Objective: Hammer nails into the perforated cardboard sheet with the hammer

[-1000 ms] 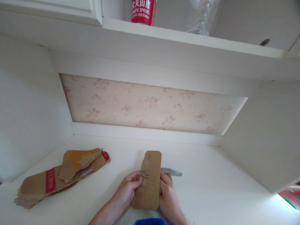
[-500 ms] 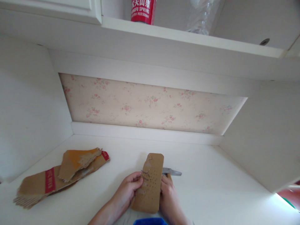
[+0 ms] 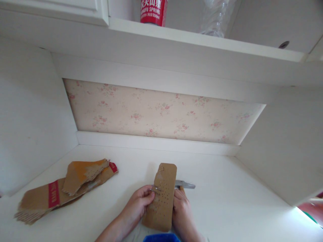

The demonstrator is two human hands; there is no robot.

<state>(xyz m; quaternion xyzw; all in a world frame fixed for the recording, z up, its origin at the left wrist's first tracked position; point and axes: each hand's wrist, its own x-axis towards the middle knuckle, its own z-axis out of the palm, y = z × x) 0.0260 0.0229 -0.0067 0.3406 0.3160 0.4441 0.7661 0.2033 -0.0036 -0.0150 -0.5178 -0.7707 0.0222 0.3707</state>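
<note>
A brown cardboard piece (image 3: 164, 183) with rounded corners and many small punched holes stands tilted between my hands. My left hand (image 3: 138, 202) is closed at its left edge, thumb on the near face. Thin metal pins (image 3: 156, 188) show at the thumb and lie against the cardboard; whether they pass through it I cannot tell. My right hand (image 3: 181, 206) is closed at the right edge, its fingertips partly hidden behind the cardboard. Just beyond that hand a grey, blade-like metal piece (image 3: 186, 184) sticks out to the right; its other end is hidden.
Torn cardboard pieces (image 3: 54, 195) with red print lie at the left of the white tabletop (image 3: 217, 208). A blue object (image 3: 161, 238) shows at the bottom edge. Overhead, a shelf (image 3: 202, 42) holds a red-labelled bottle (image 3: 153, 12) and clear plastic (image 3: 215, 18).
The pins at my left thumb have swung to lie flatter. The cardboard has shifted very slightly; both hands keep nearly the same place.
</note>
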